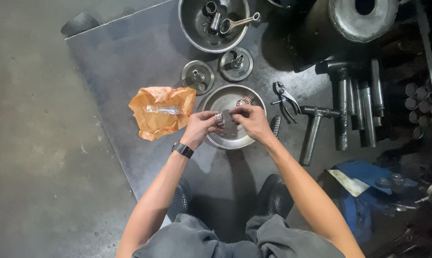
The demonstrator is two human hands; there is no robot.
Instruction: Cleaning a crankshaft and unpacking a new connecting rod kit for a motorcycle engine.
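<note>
Fingers of our left hand (200, 125) pinch a small silver ring-shaped needle bearing (219, 118) just above the shallow round steel bowl (225, 99), and our right hand (252, 120) meets it from the other side, fingertips pressed together close against the bearing; we cannot tell whether they grip anything of their own. A second small bearing with a coppery cage (243, 101) lies inside the bowl, near its far rim. We wear a dark wristwatch (183, 149) on the left wrist. Just left of the bowl lies a crumpled orange paper wrapper (161, 112) with a clear plastic piece on it. Beyond the bowl sit two round grey metal flywheel halves with stub shafts (197, 76) (236, 64), side by side, and farther still a deeper grey metal basin (213, 23) holding a connecting rod (238, 22) and other small parts. To the right of the bowl rest a pair of dark pliers (285, 99), a grey steel hammer-shaped tool (313, 130), and a row of dark steel bars (359, 102). Everything lies on a dark metal sheet (130, 62) spread on the concrete floor (29, 143), with our black perforated shoes (273, 195) planted on the sheet's near edge.
</note>
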